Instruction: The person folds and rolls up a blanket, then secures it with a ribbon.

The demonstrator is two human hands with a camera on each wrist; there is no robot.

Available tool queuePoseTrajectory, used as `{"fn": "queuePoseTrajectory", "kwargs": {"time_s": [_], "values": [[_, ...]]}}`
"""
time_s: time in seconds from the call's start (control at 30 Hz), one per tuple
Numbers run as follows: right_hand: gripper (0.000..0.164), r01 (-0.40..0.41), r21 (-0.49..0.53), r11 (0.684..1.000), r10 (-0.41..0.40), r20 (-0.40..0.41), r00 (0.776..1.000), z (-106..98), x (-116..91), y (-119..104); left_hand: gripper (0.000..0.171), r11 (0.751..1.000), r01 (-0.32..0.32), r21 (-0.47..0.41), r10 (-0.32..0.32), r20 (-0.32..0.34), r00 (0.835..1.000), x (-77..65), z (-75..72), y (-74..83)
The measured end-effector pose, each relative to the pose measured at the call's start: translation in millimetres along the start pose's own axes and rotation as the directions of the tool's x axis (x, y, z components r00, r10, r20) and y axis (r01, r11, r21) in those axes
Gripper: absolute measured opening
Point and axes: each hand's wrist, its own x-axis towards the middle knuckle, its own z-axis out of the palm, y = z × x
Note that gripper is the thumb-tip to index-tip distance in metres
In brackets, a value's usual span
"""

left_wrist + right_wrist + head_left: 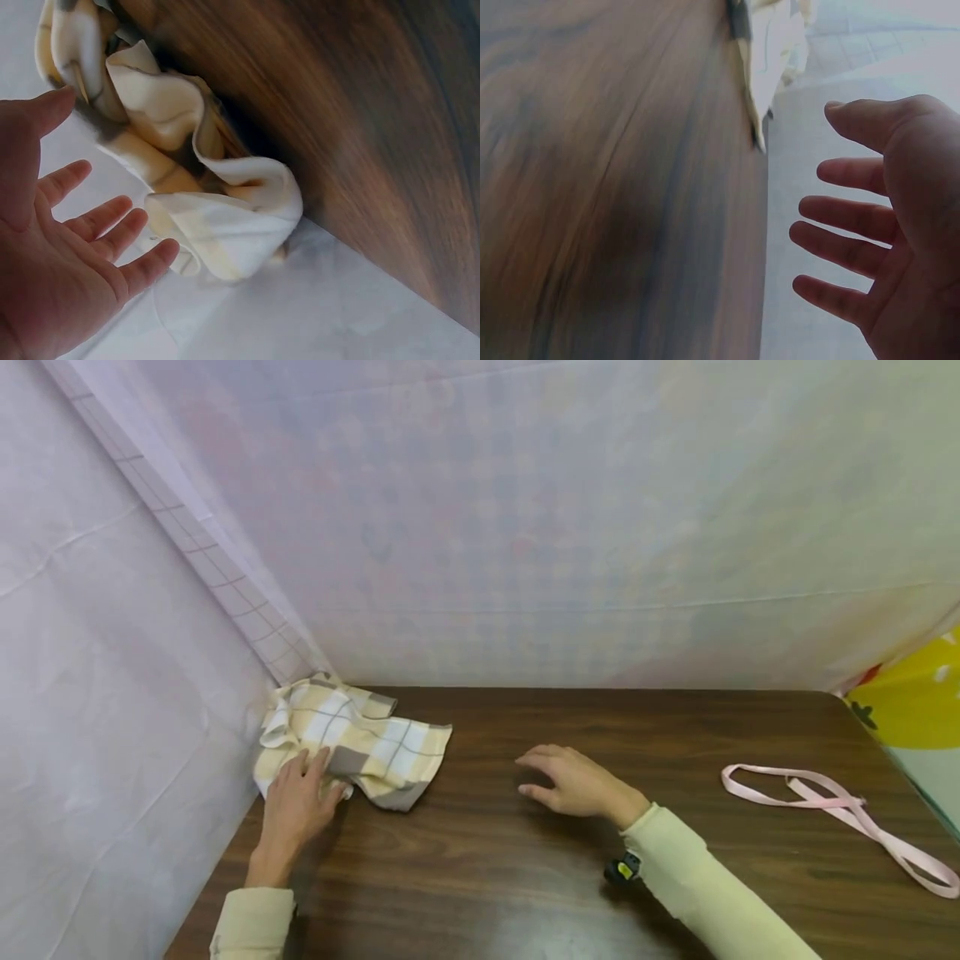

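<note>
Plaid cloth (360,735) lies crumpled at the far left corner of the wooden table (450,868), the left hand (294,806) at its near edge with fingers loosely spread, the right hand (576,782) apart from it, relaxed and holding nothing, and a pink ribbon (873,829) at the right

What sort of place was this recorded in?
Probably a screened-off indoor workspace: pale sheets line the back and left of a wood-grain table, and a checked cloth lies on it.
</note>
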Motion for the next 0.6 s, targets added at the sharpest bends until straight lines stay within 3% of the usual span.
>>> {"fn": "queuePoseTrajectory", "kwargs": {"time_s": [0.4,0.5,0.6], "values": [[0.044,0.003,0.17,0.985,-0.013,0.058,0.998,28.8,48.0,-18.5,0.069,1.0,0.017,0.004,-0.017,0.023,1.0,-0.9,5.0,-13.2],[0.042,0.012,0.201,0.979,-0.022,0.05,0.999,36.9,59.3,-25.4,0.075,0.998,0.069,-0.011,-0.068,0.08,0.995,-1.7,3.3,-15.1],[0.039,0.0,0.266,0.964,-0.014,0.049,0.999,47.8,70.6,-36.4,0.088,0.984,0.175,-0.035,-0.165,0.183,0.969,-2.7,0.3,-17.5]]}}
